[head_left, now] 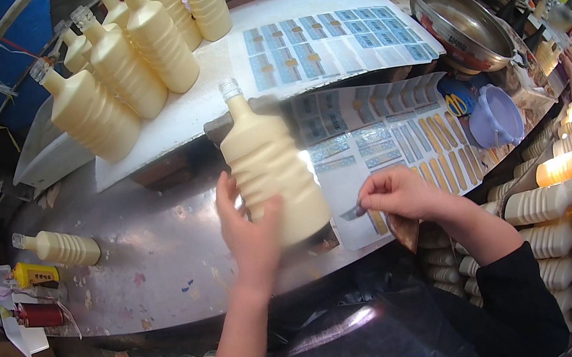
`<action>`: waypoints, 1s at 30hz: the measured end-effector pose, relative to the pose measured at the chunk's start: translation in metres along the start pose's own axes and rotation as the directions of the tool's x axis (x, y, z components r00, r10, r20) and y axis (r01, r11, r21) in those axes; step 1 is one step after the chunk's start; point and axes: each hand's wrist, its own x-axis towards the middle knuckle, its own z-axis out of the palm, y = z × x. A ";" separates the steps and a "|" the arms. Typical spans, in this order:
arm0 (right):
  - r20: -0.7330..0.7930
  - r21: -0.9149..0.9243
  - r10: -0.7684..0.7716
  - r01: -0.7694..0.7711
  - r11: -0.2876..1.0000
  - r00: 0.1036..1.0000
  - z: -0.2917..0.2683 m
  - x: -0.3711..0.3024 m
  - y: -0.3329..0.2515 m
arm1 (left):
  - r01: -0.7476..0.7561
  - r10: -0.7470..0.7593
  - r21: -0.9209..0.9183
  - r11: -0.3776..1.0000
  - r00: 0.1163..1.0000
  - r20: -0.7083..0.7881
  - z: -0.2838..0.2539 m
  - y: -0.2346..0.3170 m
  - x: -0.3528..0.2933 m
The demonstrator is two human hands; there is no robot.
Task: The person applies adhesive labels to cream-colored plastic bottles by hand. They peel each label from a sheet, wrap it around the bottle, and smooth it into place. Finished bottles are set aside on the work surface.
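Observation:
A cream plastic bottle (pixel 272 165) with a ribbed body and a clear threaded neck stands almost upright, slightly tilted, in front of me. My left hand (pixel 248 235) is wrapped round its lower left side, thumb across the front. To the right of the bottle, my right hand (pixel 397 193) pinches a small, thin greyish label piece (pixel 352 213) between thumb and fingertips. Below that hand lies a sheet of labels (pixel 390 137), printed in blue and gold strips. Another label sheet (pixel 322 38) rests on the raised white board behind it.
Several cream bottles (pixel 135 60) crowd the board's left end, and another bottle (pixel 65 248) lies on the metal table (pixel 143 280). At right are a lavender bucket (pixel 495 117), yellow-handled scissors (pixel 455 105) and a wide metal pan (pixel 460 14). Stacked bottles (pixel 549 239) fill the lower right.

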 end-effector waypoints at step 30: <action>0.168 -0.721 -0.690 0.565 0.401 0.704 -0.003 0.018 -0.070 | -0.263 0.259 0.165 0.951 0.965 0.048 -0.010 0.014 0.020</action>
